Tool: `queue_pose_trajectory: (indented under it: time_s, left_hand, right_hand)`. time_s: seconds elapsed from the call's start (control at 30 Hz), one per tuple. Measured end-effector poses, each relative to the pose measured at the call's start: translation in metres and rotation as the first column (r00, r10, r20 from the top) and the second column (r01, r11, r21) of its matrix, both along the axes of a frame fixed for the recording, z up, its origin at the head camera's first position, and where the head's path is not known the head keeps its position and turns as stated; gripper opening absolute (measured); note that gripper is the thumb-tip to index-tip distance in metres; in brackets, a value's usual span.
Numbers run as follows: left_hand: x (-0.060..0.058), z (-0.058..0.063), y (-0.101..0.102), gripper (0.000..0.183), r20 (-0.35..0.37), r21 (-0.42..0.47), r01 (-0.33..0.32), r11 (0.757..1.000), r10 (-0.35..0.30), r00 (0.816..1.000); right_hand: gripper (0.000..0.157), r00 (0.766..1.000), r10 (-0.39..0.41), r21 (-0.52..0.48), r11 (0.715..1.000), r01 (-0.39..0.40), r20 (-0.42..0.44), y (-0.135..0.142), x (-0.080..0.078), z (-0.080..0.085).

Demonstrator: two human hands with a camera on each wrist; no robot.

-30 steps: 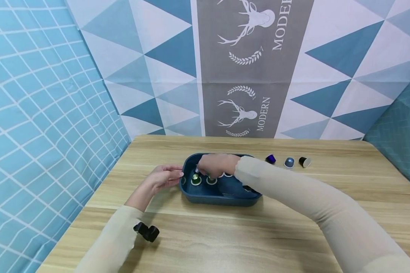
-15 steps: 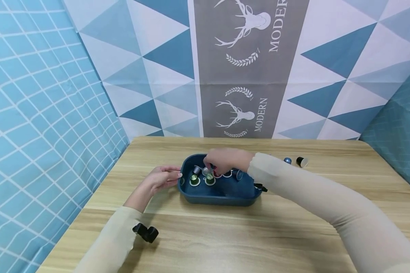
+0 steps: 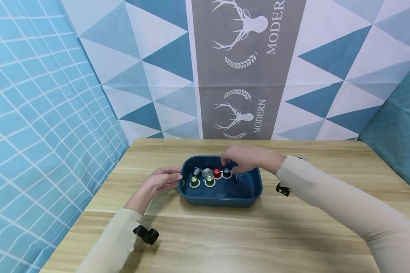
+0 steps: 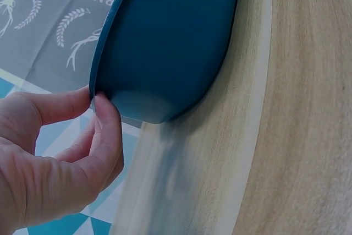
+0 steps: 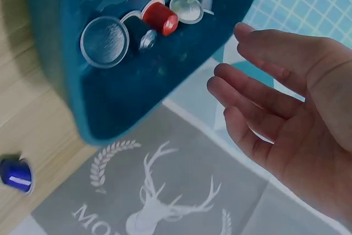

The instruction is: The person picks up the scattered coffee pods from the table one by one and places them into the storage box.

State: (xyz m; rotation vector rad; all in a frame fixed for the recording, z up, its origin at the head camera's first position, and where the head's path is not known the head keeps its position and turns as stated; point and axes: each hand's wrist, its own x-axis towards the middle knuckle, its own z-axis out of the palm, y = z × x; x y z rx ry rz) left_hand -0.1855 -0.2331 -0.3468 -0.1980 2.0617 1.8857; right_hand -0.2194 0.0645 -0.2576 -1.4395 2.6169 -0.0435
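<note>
A dark blue bin [image 3: 222,202] stands on the table with several coffee capsules inside. My left hand [image 3: 162,180] pinches the bin's left rim between thumb and finger, seen closely in the left wrist view. Above the bin's back right part hovers my right hand [image 3: 247,157], fingers loosely bent, with nothing between them in the right wrist view. A red capsule [image 3: 217,173] and a dark capsule [image 3: 227,173] stand below it. Two green capsules, one a green capsule [image 3: 210,180], stand at the front left. A silver-lidded capsule [image 3: 206,173] lies behind them.
On the table outside the bin lies a dark blue capsule [image 5: 16,174], seen in the right wrist view. The right arm hides that part of the table in the head view. A patterned cloth [image 3: 239,76] hangs behind the table [image 3: 205,239].
My right hand has withdrawn from the bin's left part toward the right and upward, its fingers loosening. The capsules it covered now show. My left hand has stayed at the rim.
</note>
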Motion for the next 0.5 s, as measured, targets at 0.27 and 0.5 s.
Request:
queue_pose_trajectory:
  time_s: [0.27, 0.5]
  left_hand:
    - [0.000, -0.004, 0.000, 0.046, 0.020, -0.007, -0.011, 1.000, 0.011, 1.000]
    - [-0.002, -0.002, -0.003, 0.048, 0.010, -0.030, 0.007, 1.000, -0.007, 1.000]
  right_hand:
    - [0.024, 0.999, -0.045, -0.070, 0.997, 0.044, -0.009, 0.038, 0.003, 0.000]
    - [0.026, 0.993, -0.111, -0.136, 0.985, 0.106, -0.027, 0.072, -0.001, 0.000]
